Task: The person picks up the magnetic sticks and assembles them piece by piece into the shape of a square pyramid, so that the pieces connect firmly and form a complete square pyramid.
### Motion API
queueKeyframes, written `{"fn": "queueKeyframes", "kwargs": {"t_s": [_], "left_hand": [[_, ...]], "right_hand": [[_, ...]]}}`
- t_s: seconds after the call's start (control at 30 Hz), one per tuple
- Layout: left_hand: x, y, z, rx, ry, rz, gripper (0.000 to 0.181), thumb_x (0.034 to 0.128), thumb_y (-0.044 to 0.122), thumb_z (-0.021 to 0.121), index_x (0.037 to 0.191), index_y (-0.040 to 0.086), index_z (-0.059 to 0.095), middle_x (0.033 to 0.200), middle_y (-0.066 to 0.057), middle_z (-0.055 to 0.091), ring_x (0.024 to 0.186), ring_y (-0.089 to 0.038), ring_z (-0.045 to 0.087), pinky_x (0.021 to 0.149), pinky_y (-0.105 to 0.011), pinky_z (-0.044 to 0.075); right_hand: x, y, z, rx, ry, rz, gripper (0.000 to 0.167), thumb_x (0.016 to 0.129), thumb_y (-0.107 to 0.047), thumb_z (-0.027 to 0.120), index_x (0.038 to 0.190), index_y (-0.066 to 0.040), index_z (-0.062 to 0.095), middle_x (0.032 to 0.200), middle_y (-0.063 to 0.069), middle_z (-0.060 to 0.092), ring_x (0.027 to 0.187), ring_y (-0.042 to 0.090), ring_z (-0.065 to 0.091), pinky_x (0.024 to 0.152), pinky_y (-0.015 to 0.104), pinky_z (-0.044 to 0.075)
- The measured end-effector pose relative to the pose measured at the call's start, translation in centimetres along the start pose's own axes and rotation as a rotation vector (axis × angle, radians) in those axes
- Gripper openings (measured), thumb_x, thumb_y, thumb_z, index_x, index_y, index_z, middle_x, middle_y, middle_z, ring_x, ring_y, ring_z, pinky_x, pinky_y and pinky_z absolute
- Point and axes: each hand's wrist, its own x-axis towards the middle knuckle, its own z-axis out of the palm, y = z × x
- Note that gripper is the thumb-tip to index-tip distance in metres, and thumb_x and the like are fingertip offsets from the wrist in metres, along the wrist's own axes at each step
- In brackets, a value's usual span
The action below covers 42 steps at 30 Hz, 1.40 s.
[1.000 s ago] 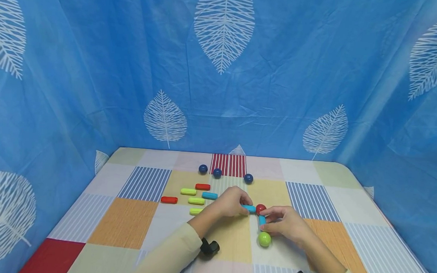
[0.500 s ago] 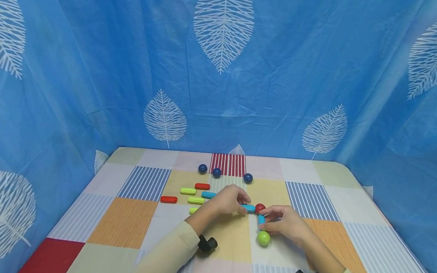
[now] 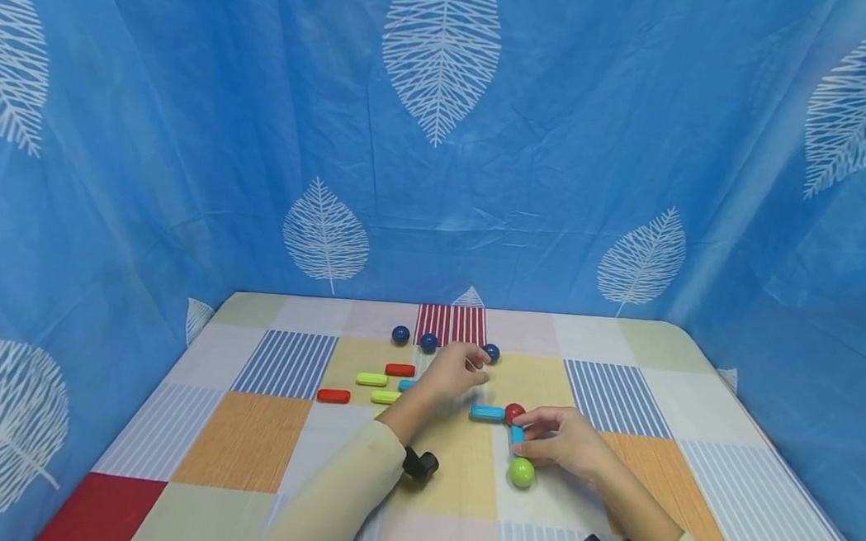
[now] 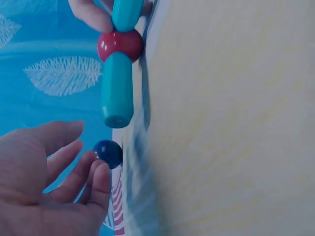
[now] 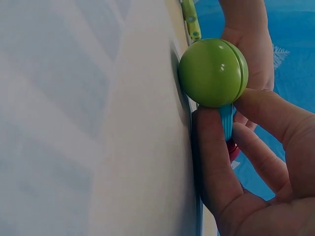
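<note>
Blue rod (image 3: 517, 435) between pinching right fingers (image 5: 216, 152), left fingers (image 4: 101, 183) parted

Three navy balls (image 3: 400, 335), one red ball (image 3: 514, 413), one green ball (image 3: 521, 473), eight coloured sticks (image 3: 487, 413)

Draped booth (leaf-print sheeting (image 3: 544, 161))

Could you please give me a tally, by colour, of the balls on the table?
Dark blue balls: 3
Red ball: 1
Green ball: 1
Total: 5
</note>
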Motion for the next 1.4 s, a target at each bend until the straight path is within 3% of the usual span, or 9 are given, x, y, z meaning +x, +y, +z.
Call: {"fn": "queueKeyframes", "kwargs": {"t_s": [0.17, 0.63, 1.2, 1.4], "left_hand": [[1.3, -0.1, 0.1, 0.005, 0.057, -0.030, 0.031, 0.0945, 0.014, 0.074, 0.124, 0.007, 0.069, 0.118, -0.012, 0.068, 0.104, -0.021, 0.064, 0.088, -0.032, 0.057], [3.6, -0.3, 1.0, 0.027, 0.056, -0.047, 0.040, 0.0942, 0.016, 0.074, 0.133, 0.010, 0.067, 0.124, -0.010, 0.067, 0.108, -0.023, 0.062, 0.093, -0.036, 0.055], [3.9, -0.8, 1.4, -0.009, 0.063, -0.072, 0.025, 0.0900, 0.010, 0.078, 0.114, 0.010, 0.070, 0.115, -0.008, 0.072, 0.109, -0.022, 0.065, 0.101, -0.038, 0.053], [3.6, -1.1, 1.2, -0.031, 0.064, -0.066, 0.026, 0.0889, 0.009, 0.079, 0.114, 0.011, 0.070, 0.116, -0.007, 0.071, 0.106, -0.020, 0.065, 0.098, -0.036, 0.055]], "right_hand": [[0.1, 0.1, -0.1, -0.001, 0.000, 0.004, 0.048, 0.078, -0.009, 0.088, 0.121, 0.003, 0.070, 0.101, 0.013, 0.063, 0.083, 0.019, 0.067, 0.075, 0.034, 0.063], [0.1, 0.1, -0.1, 0.011, -0.008, 0.008, 0.048, 0.078, -0.009, 0.088, 0.121, 0.004, 0.069, 0.101, 0.013, 0.063, 0.082, 0.019, 0.068, 0.075, 0.033, 0.063], [0.0, -0.1, -0.1, 0.008, -0.010, 0.009, 0.049, 0.078, -0.009, 0.088, 0.121, 0.004, 0.069, 0.100, 0.011, 0.064, 0.083, 0.018, 0.068, 0.075, 0.033, 0.063], [0.1, 0.1, -0.1, 0.000, -0.016, 0.002, 0.048, 0.078, -0.010, 0.088, 0.120, 0.005, 0.069, 0.099, 0.011, 0.064, 0.082, 0.018, 0.068, 0.075, 0.033, 0.063]]}}
